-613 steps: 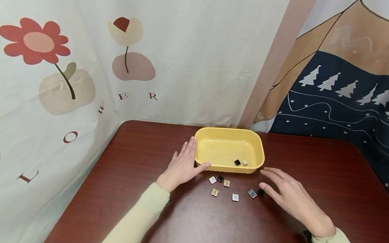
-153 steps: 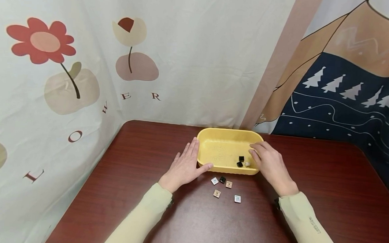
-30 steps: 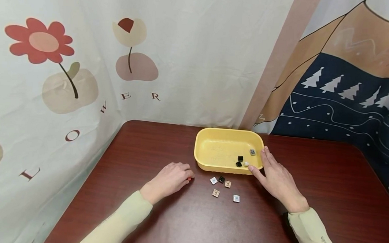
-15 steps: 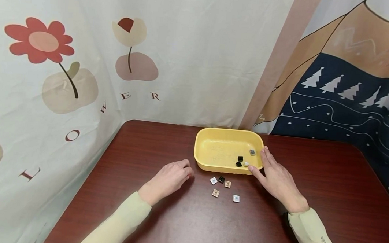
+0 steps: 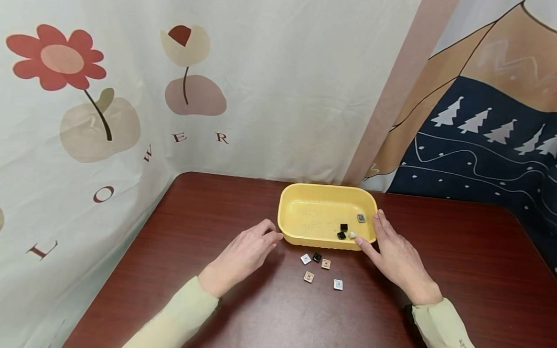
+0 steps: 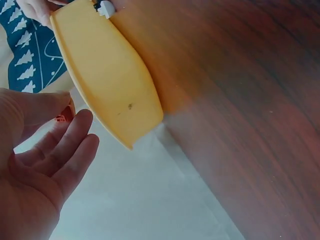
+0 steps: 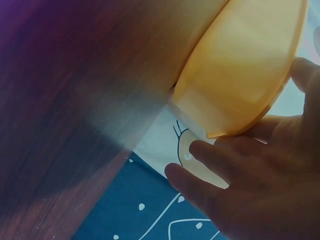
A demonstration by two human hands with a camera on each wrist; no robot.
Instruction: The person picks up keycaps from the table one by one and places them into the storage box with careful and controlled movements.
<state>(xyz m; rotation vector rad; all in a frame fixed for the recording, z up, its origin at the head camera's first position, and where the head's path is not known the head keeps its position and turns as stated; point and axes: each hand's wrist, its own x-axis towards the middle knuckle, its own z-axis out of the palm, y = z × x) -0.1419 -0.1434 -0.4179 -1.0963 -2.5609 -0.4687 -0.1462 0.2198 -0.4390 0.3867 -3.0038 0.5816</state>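
My left hand [image 5: 242, 252] is beside the left front corner of a yellow plastic tray [image 5: 288, 236]. Its thumb and fingertips pinch a small orange-red keycap [image 6: 67, 113], best seen in the left wrist view; the head view hides it. Straight fingers of my right hand [image 5: 400, 260] rest along the tray's right wall, the thumb at the front rim. Inside, toward the right, lie a grey keycap [image 5: 361, 218], two black keycaps [image 5: 344, 227] and a small whitish piece [image 5: 352, 234].
In front of the tray, on the dark red table [image 5: 271, 321], several keycaps are scattered: a white one [image 5: 305, 259], a black one [image 5: 317, 257], tan ones [image 5: 326, 264] and another white one [image 5: 338, 285]. A printed curtain [image 5: 273, 89] hangs behind the table.
Over the longer span, a black and a grey keycap went from table to tray. Lately my left hand picked up the orange-red keycap and moved up to the tray's corner; my right hand stays still.
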